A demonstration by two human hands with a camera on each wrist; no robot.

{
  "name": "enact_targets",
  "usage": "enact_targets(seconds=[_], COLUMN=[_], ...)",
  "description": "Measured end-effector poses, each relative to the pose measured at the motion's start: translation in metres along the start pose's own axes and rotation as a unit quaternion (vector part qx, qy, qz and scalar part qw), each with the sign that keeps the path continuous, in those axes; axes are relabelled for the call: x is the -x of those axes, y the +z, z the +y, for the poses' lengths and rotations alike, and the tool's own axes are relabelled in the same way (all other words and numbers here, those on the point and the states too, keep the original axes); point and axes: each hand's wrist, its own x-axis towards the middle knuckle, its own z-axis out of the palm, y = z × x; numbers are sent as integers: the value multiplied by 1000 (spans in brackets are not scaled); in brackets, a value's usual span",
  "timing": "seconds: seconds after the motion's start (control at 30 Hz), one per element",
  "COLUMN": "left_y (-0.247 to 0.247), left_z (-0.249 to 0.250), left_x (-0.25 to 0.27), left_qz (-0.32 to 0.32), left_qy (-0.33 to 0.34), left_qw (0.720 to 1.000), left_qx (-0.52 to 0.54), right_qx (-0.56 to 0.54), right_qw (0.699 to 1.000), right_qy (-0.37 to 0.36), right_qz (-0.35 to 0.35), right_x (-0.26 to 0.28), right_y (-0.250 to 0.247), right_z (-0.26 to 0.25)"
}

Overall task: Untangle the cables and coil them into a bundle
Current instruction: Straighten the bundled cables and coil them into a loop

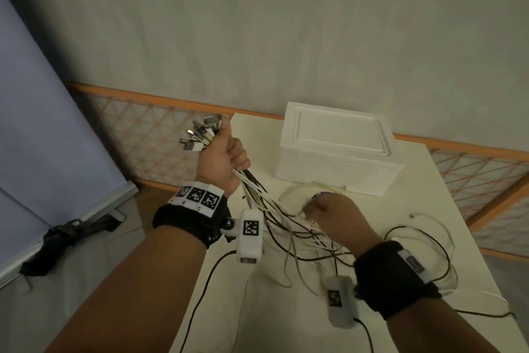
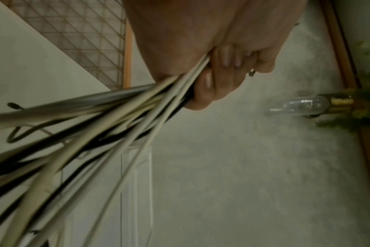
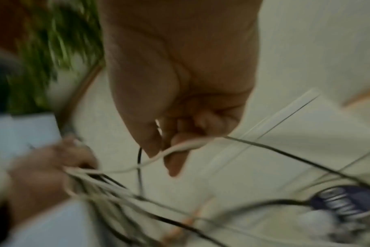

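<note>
We have the cables point(image 1: 257, 192) gathered by their plug ends in our left hand point(image 1: 226, 158), fist clenched round them above the table point(image 1: 223, 309), their tails trailing tangled across it. Our right hand point(image 1: 332, 215) pinches one white strand point(image 3: 180, 147). We judge untangling is underway; next, draw that strand clear before coiling.

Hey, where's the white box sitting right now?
In the head view, the white box sits at the table's far edge by the wall, right of the left hand, just beyond the right hand.
</note>
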Motion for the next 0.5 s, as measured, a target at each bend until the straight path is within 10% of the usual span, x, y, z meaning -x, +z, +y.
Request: enact_targets(seconds=[0.1, 0.23, 0.37, 0.5], left_y=[13, 15, 9, 14], left_z=[-8, -13, -21, -17], left_x=[6, 9, 13, 15], left_qz=[-13, -6, -3, -27], left_qy=[-19, -14, -12, -9], left_qw=[999, 999, 998, 998], left_qx=[-23, -49, -63, -54], right_qx=[-289, -329, 30, 291], right_qw=[955, 939, 990, 951], right_qy=[-63, -26, -7, -40], right_qz=[-35, -99, -136, -95], right_x=[-3, -12, -21, -22], right_y=[14, 35, 56, 73], right_z=[-54, -61, -42, -9])
